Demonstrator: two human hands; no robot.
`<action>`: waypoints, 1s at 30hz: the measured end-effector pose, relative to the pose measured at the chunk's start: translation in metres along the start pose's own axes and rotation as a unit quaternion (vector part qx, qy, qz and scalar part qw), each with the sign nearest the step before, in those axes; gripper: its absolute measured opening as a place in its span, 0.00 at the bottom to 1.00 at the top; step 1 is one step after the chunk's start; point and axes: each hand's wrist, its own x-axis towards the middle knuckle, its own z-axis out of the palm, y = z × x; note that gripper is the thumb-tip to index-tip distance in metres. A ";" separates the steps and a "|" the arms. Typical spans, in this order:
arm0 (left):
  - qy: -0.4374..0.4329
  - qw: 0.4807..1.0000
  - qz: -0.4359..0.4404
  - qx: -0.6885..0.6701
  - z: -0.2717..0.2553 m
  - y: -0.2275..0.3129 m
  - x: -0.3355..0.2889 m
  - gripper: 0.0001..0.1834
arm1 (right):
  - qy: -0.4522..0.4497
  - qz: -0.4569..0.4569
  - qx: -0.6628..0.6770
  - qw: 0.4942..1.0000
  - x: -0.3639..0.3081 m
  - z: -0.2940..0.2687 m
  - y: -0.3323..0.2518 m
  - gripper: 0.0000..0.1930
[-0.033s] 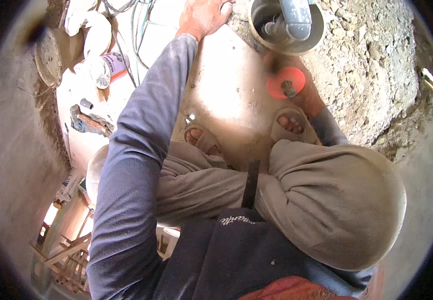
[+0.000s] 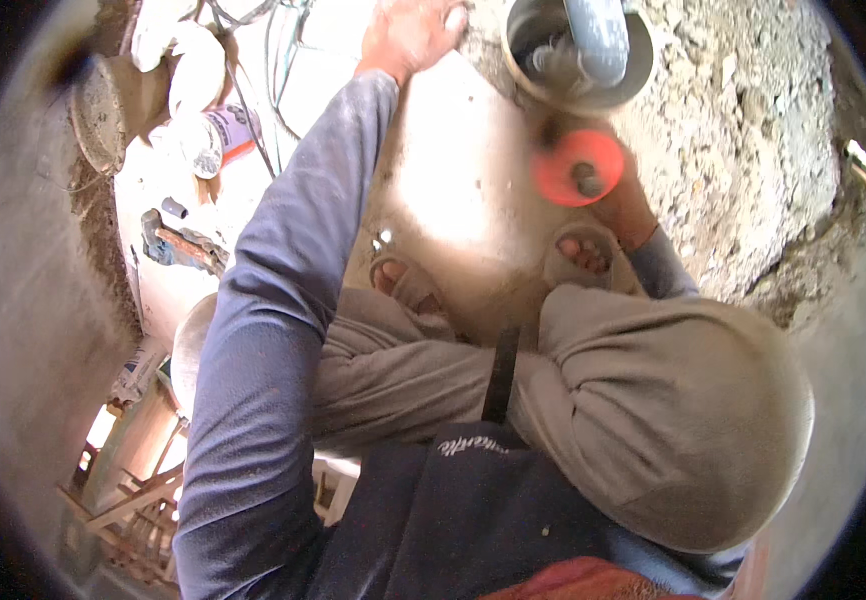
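Note:
At the top, my left hand lies on the pale floor, thumb spread. Its fingertips run toward the picture's upper edge. My right hand grips a round red cup-like piece from behind and below. A dark grey lump shows in the middle of the red piece; I cannot tell its exact kind. Most of my right fingers are hidden behind it. Just beyond stands a large round pipe opening. A grey plastic pipe bends down inside it.
Broken rubble lies to the right. On the left are a hammer, a short pipe piece, a labelled can, dark cables and a cement-crusted bucket. My sandalled feet are close below the red piece.
The red piece has shifted slightly right and turned a little, and my right hand moved with it. My left hand stays in place.

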 end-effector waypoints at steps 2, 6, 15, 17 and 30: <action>0.044 0.999 0.015 -0.018 0.001 -0.004 0.008 0.20 | 0.043 -0.061 -0.068 0.995 0.008 0.002 -0.002 0.20; 0.102 0.993 0.047 -0.025 0.008 -0.019 0.017 0.20 | 0.036 0.026 0.104 0.994 0.030 0.002 0.025 0.18; 0.095 0.994 0.004 -0.044 0.020 -0.023 0.009 0.22 | -0.060 0.032 -0.044 0.997 0.037 0.002 0.043 0.18; 0.071 0.996 0.002 -0.053 0.024 -0.019 0.010 0.22 | 0.001 0.015 -0.018 1.000 0.015 -0.002 0.064 0.16; 0.158 0.980 0.120 -0.020 0.026 -0.024 0.010 0.17 | 0.240 0.209 -0.165 0.934 -0.078 -0.097 0.058 0.16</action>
